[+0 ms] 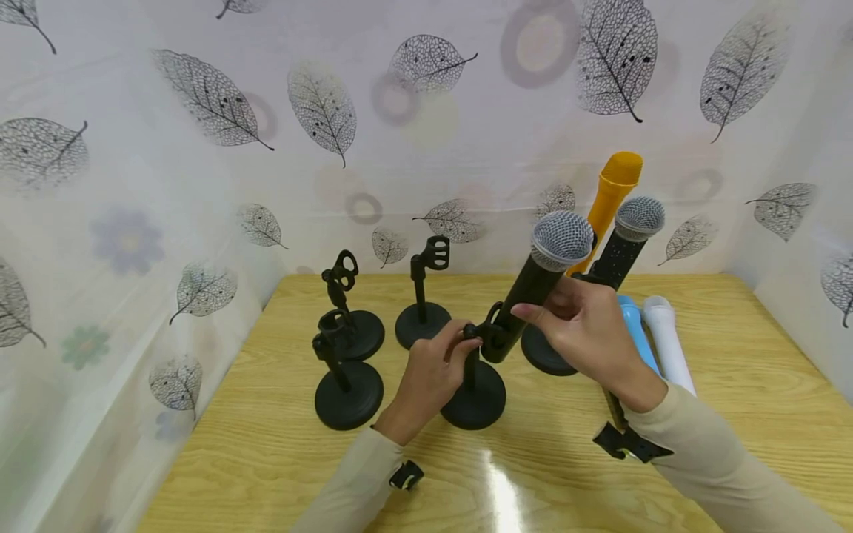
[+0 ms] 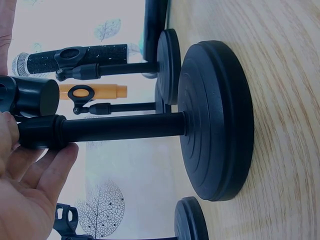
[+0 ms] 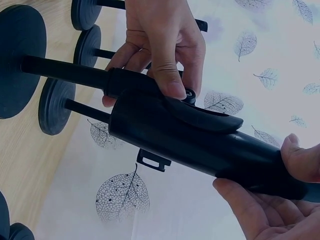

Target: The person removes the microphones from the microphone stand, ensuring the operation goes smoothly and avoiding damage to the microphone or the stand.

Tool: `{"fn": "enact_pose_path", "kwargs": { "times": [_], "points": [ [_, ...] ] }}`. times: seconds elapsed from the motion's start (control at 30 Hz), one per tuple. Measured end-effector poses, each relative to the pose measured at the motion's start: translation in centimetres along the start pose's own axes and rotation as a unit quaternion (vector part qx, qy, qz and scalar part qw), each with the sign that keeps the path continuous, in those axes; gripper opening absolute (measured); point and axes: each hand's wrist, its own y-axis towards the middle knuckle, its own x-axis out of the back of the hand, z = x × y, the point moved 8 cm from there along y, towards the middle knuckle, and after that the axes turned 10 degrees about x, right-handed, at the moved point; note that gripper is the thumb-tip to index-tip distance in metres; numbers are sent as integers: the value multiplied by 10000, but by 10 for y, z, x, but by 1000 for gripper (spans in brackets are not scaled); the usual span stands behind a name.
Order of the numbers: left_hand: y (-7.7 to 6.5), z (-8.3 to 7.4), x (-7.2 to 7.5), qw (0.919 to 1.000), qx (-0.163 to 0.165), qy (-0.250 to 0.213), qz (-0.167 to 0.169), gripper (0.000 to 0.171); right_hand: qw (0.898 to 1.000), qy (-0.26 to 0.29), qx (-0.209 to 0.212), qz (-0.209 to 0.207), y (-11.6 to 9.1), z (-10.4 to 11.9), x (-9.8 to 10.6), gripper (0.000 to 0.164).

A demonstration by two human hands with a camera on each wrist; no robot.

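Observation:
My right hand (image 1: 593,337) holds a black microphone (image 1: 526,292) with a silver mesh head, tilted with the head up and to the right. The microphone's lower end lies in the clip (image 3: 210,120) of a black desktop stand (image 1: 473,400); how deeply it is seated I cannot tell. With my left hand (image 1: 429,377) I grip the top of that stand's post, just below the clip, thumb and fingers around the joint. In the left wrist view the stand's round base (image 2: 215,120) rests on the wooden table. The right hand's fingers wrap the microphone's body (image 3: 250,165).
Left of my hands stand several bare stands, including one at the front (image 1: 348,396) and one behind (image 1: 423,326). Beyond the right hand are a speckled black microphone (image 1: 620,252) and an orange one (image 1: 609,196) on stands. Blue (image 1: 638,333) and white (image 1: 668,344) microphones lie at the right.

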Motion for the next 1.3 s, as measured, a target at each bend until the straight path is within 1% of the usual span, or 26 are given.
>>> {"fn": "enact_pose_path", "kwargs": {
  "times": [0.3, 0.53, 0.7, 1.1, 1.3],
  "points": [
    [-1, 0, 0, 10000, 15, -6, 4, 11, 10000, -16, -20, -73, 1, 3, 5, 19],
    [0, 1, -1, 10000, 5, 33, -18, 10, 9997, 58, -251, -41, 2, 2, 8, 17],
    [0, 0, 0, 10000, -3, 23, -13, 10, 9996, -44, -272, -21, 3, 3, 11, 17],
    [1, 2, -1, 10000, 22, 45, 15, 10, 9994, -56, -333, 14, 5, 5, 15, 17],
    [0, 1, -1, 10000, -31, -6, 7, 9, 9993, -34, -364, -13, 5, 5, 17, 18]
  ]
}}
